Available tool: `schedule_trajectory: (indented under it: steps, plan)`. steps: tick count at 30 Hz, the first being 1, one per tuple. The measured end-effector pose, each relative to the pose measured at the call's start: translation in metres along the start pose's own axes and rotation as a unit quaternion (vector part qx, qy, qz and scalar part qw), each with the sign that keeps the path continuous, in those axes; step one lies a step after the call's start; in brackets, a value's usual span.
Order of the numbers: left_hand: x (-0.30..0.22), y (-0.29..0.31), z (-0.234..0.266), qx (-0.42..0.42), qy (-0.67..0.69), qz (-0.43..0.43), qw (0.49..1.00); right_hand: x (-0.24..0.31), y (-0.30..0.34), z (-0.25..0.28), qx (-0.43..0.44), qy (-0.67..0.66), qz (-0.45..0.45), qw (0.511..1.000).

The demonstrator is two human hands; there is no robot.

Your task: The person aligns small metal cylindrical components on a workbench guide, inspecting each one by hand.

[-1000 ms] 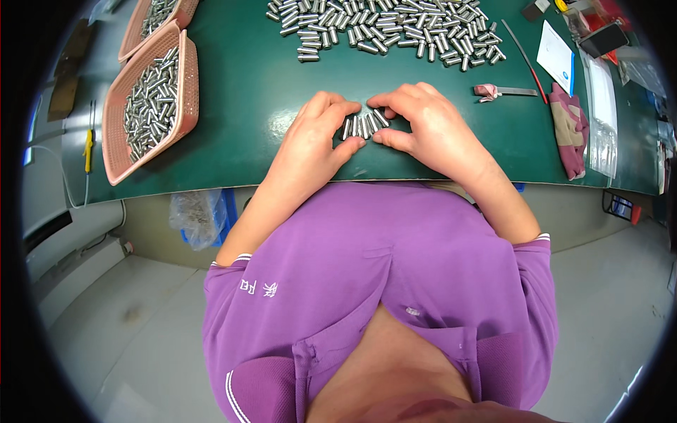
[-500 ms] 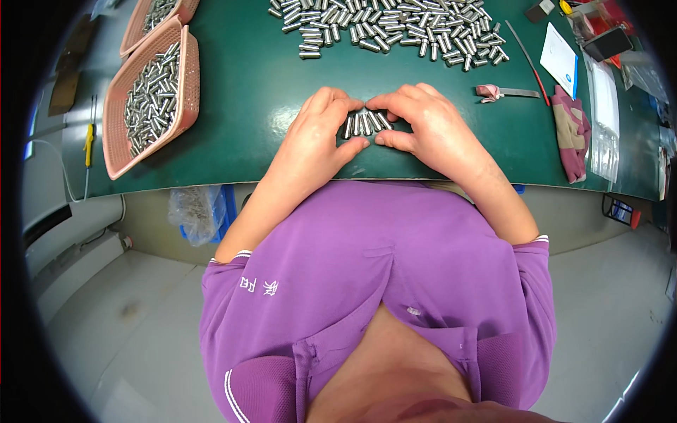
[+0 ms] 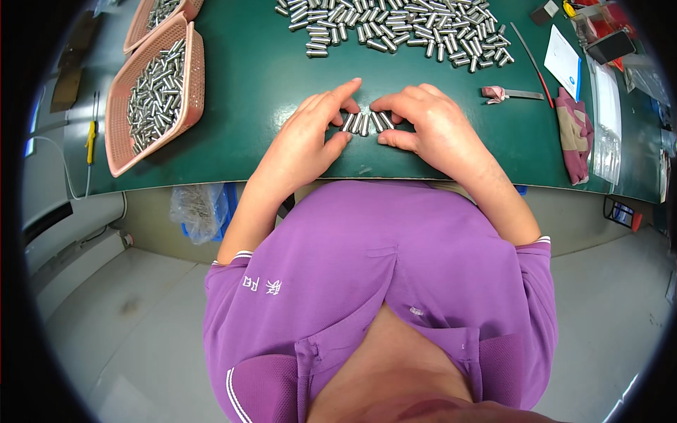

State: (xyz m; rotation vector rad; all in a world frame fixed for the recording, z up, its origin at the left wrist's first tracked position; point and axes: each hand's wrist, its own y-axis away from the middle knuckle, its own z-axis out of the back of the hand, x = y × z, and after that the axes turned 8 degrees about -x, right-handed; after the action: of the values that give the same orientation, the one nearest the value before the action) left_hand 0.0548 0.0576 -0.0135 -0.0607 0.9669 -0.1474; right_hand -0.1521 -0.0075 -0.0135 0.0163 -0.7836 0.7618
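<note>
Several short silvery metal pins [image 3: 364, 123] lie side by side in a small row on the green table, close to its front edge. At the row's left end is my left hand [image 3: 308, 130], its fingers and thumb spread apart and the index finger lifted, with nothing gripped. My right hand [image 3: 431, 125] curves around the right end of the row. Its index finger is at the far ends of the pins and its thumb at the near ends, holding the pins between them. The other right fingers are bent over and partly hide the rightmost pins.
A big pile of similar pins [image 3: 416, 32] covers the far middle. Pink baskets of pins [image 3: 197, 88] stand at left, near a yellow-handled tool [image 3: 90, 141]. To the right lie a file with a wrapped handle [image 3: 518, 94], a red-handled rod [image 3: 539, 77], paper [image 3: 563, 62] and a cloth [image 3: 575, 134].
My left hand has drawn back to the left from the row, and its index finger and thumb have opened wider. My right hand stays at the row, and some pins have shifted their slant.
</note>
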Motion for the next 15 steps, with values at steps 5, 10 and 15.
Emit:
schedule_trajectory:
  steps: [5,10,15]
  plan:
    - [-0.0006,-0.0001,0.0028,-0.001,-0.028,-0.011,1.000,-0.0003,0.0007,-0.0023,-0.005,0.022,0.019,1.000]
    - [0.0014,-0.0013,0.0019,0.006,-0.013,-0.020,1.000,0.0039,0.0022,-0.0055,-0.008,0.008,0.005,1.000]
    - [0.0011,-0.0002,-0.0026,0.011,0.013,-0.017,1.000,0.0059,0.0037,-0.0072,-0.015,0.048,0.010,0.999]
